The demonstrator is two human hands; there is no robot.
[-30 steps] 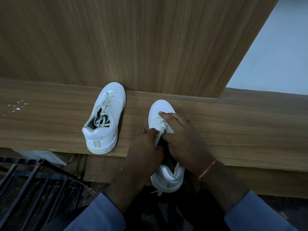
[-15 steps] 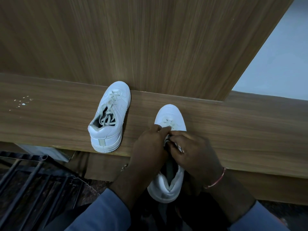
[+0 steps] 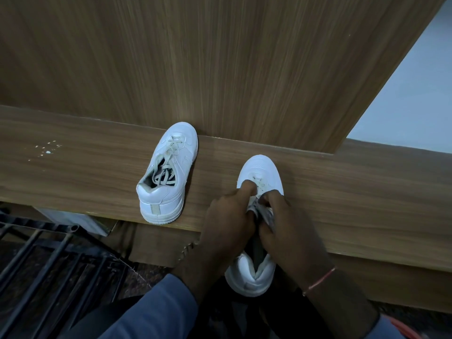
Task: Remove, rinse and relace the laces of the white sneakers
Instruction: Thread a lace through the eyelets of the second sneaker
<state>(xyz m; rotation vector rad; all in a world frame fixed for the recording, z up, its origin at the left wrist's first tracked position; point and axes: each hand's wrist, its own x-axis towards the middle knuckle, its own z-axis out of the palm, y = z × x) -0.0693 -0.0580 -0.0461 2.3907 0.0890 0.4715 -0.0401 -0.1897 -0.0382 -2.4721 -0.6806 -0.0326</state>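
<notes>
Two white sneakers on a wooden ledge [image 3: 73,172]. The near sneaker [image 3: 260,167] is at 5 o'clock in the view, toe pointing to 12 and heel hanging off the ledge's near edge at 6. Both hands are on its throat. Left hand [image 3: 227,216] comes in from 7 o'clock with fingers curled against the shoe's left side and the index fingertip on the lace [image 3: 261,184] at the lowest eyelets. Right hand [image 3: 286,228] comes in from 5 o'clock, fingers curled and pinching grey material at the throat; can't tell if that's tongue or lace. Only a short bit of lace shows near the toe, the rest is hidden under the hands. The second sneaker [image 3: 171,192] sits at 10 o'clock from the first, well apart from it and untouched. Its toe points roughly to 1 o'clock and butts against the upright wood panel [image 3: 220,69], heel at the ledge's near edge. Its beige laces [image 3: 166,167] are threaded but loose, with slack lying in the opening. White specks [image 3: 46,149] on the ledge at 9 o'clock. Black metal grille [image 3: 36,253] below the ledge at 8 o'clock. Pale wall [image 3: 415,94] at 2 o'clock. Red thread bracelet [image 3: 320,281] on the right wrist, blue sleeves [image 3: 151,311] at 6 o'clock.
</notes>
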